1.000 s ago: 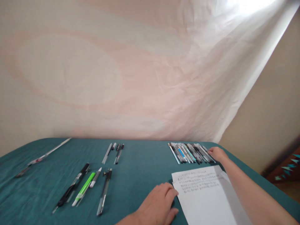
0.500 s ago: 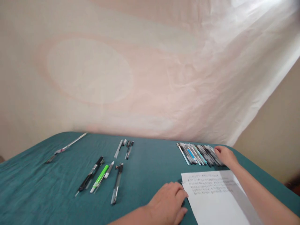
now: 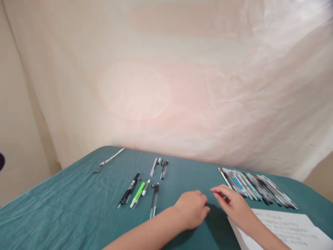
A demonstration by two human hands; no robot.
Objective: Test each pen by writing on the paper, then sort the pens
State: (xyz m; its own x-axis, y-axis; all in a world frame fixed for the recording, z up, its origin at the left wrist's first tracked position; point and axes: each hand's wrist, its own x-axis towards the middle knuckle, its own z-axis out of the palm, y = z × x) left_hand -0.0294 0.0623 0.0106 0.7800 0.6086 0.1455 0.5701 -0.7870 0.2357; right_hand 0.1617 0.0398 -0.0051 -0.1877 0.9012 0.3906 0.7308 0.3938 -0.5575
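My left hand [image 3: 192, 210] is low over the teal cloth near the middle, back of the hand up, fingers curled under. What is inside them, if anything, is hidden. Just right of it, my right hand [image 3: 232, 204] has thumb and forefinger slightly apart, with nothing visible between them. Beyond the right hand lies a row of pens [image 3: 256, 185], side by side, one with a blue label. Sheets of handwritten paper [image 3: 288, 229] lie partly under the right forearm. A dark-capped clear pen [image 3: 155, 199] is left of the left hand.
Farther left lie a black pen [image 3: 130, 190], a bright green pen [image 3: 137, 194] and a grey-white pen [image 3: 146, 187]. Behind them are several small pens and caps [image 3: 162, 168]. A long thin stick-like item [image 3: 109, 160] lies at the far left. A pale sheet [image 3: 182, 86] hangs behind the table.
My right hand has left the right end of the pen row and come beside my left hand. My left hand's fingers are curled more. The view has turned left.
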